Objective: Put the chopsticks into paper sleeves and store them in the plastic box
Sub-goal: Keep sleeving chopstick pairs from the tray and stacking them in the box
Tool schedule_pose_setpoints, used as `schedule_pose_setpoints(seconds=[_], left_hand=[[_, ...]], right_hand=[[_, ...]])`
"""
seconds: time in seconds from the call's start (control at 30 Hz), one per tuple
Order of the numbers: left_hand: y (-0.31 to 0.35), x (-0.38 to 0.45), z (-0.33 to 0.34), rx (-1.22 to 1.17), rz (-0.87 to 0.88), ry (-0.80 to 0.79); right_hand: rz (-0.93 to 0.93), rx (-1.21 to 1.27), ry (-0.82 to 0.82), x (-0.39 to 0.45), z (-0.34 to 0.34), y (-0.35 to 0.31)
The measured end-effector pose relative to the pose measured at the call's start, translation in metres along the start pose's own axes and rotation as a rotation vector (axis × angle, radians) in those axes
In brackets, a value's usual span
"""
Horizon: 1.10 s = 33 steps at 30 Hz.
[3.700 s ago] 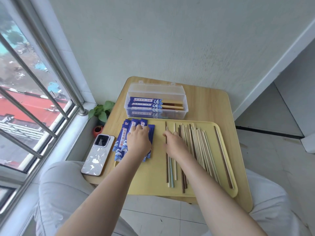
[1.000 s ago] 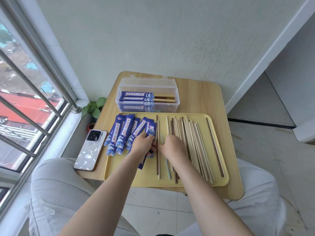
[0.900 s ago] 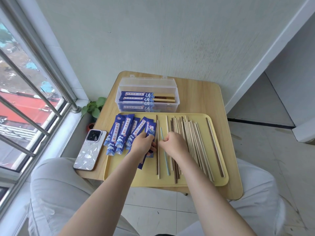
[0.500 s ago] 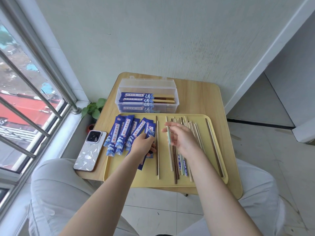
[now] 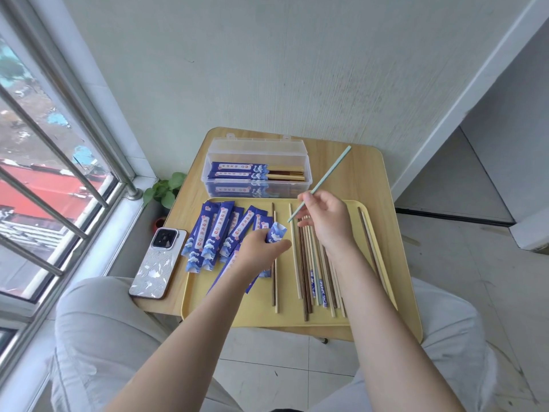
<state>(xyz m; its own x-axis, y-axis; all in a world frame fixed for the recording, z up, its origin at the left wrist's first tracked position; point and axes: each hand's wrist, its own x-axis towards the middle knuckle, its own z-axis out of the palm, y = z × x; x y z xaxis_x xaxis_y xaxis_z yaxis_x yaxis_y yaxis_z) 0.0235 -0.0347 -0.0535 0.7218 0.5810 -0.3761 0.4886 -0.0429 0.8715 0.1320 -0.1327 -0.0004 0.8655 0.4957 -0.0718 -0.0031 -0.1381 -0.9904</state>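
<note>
Now, right hand [image 5: 328,221] pinching teal chopstick [image 5: 323,179], left hand [image 5: 261,248] gripping blue sleeve [image 5: 277,231] over tray [image 5: 255,310]

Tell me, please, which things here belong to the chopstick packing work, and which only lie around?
Belong: light blue chopstick in right hand; blue paper sleeve in left hand; loose chopsticks; spare sleeves; plastic box; yellow tray.
Lying around: phone; small plant.

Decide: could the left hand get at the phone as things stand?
Probably yes. The phone lies uncovered just left of the tray, but the left hand grips a paper sleeve.
</note>
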Motion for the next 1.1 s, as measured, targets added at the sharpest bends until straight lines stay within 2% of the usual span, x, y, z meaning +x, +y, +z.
schedule_pose_setpoints(seconds=[0.17, 0.37, 0.5, 0.57, 0.63, 0.7, 0.8, 0.87, 1.0, 1.1], left_hand=[[0.003, -0.004, 0.007, 0.040, 0.052, 0.029], [0.005, -0.004, 0.007, -0.053, 0.069, 0.030], [0.005, -0.003, 0.009, -0.086, 0.074, 0.056], [0.004, -0.003, 0.012, -0.089, 0.065, 0.065], [0.004, -0.001, 0.016, -0.083, 0.030, 0.068], [0.001, 0.002, 0.020, -0.045, -0.023, 0.077], [-0.004, 0.006, 0.023, 0.048, -0.095, 0.118], [-0.007, 0.007, 0.022, 0.139, -0.115, 0.169], [-0.010, 0.009, 0.019, 0.286, -0.127, 0.261], [-0.009, 0.009, 0.019, 0.367, -0.148, 0.250]], right_hand=[[-0.025, 0.003, -0.051, -0.002, 0.000, 0.002], [0.010, -0.203, -0.286, -0.006, -0.003, 0.003], [0.003, -0.195, -0.108, -0.002, -0.009, 0.005], [0.042, -0.290, -0.018, 0.002, -0.013, 0.014], [0.093, -0.555, -0.031, 0.004, -0.020, 0.027], [0.159, -0.856, -0.113, 0.001, -0.026, 0.040], [0.223, -1.115, -0.162, -0.005, -0.027, 0.053], [0.215, -1.164, -0.142, -0.007, -0.024, 0.056], [0.174, -1.096, -0.144, -0.009, -0.017, 0.061], [0.175, -1.051, -0.139, -0.010, -0.014, 0.063]])
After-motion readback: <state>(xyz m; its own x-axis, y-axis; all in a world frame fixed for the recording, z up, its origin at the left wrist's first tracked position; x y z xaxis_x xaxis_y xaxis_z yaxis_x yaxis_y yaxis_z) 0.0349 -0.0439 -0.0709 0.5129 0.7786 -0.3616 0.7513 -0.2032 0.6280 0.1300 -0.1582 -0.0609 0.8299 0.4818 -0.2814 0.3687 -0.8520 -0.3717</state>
